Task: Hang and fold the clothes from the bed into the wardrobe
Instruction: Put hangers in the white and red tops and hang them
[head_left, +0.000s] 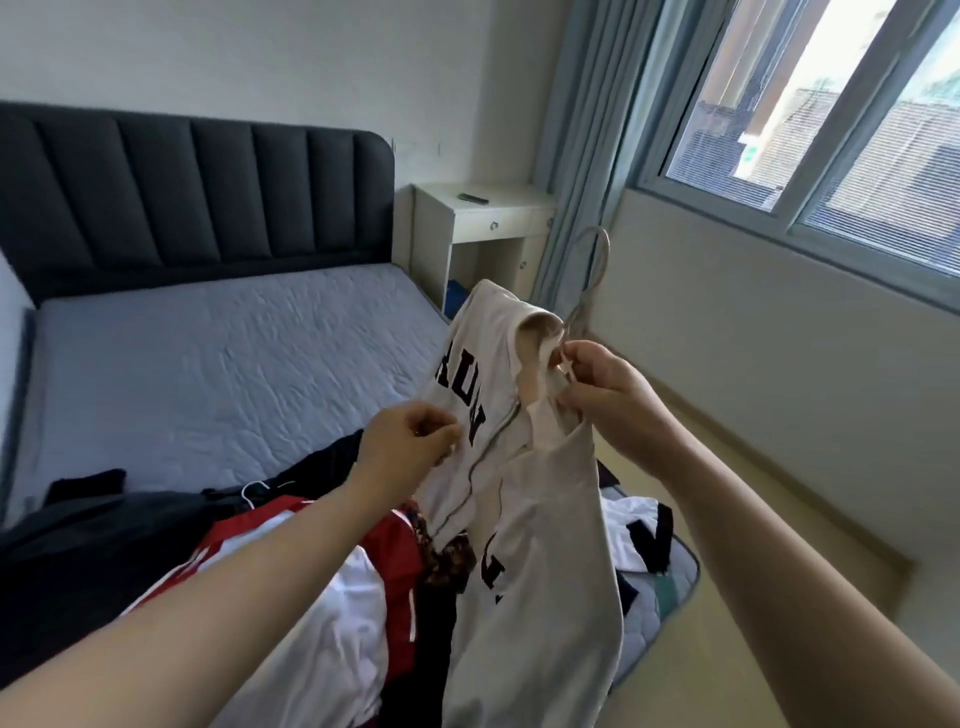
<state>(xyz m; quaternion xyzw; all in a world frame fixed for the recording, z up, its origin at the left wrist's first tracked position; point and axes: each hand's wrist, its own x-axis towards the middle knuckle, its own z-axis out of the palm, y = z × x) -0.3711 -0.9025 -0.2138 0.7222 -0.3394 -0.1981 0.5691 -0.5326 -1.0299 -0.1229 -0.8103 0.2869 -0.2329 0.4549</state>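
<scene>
A cream zip-up sweatshirt with dark letters hangs in the air above the foot of the bed. A pale hanger sits inside its neck, with the hook sticking up. My right hand pinches the hanger's neck and the collar. My left hand grips the left front panel beside the zipper. Under them, a pile of clothes in red, white and black lies on the grey mattress. No wardrobe is in view.
A dark padded headboard stands at the far end of the bed. A white bedside table is in the corner beside blue curtains. A window fills the right wall, with a strip of floor below it.
</scene>
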